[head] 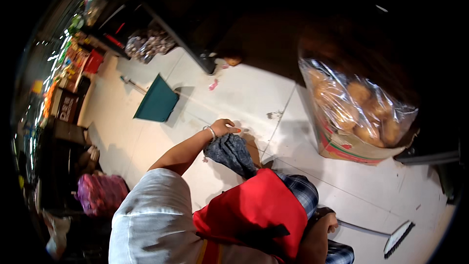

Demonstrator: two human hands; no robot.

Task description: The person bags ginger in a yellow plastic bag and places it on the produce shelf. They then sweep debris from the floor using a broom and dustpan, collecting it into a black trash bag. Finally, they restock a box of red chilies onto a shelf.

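Observation:
My left hand, with a pale bracelet at the wrist, reaches out over the floor. Its fingers are partly bent, right at the upper end of a dark grey crumpled cloth. Whether they grip it is hidden. Low on the right, beside my knee in plaid trousers, my right hand is closed around the handle of a broom. The broom's head, white with dark bristles, rests on the tiles. A red apron covers my lap.
A green dustpan stands on the tiled floor to the left. At the right is a cardboard box with a clear bag of round brown produce. A dark table leg, a bulging clear bag and a purple sack stand around.

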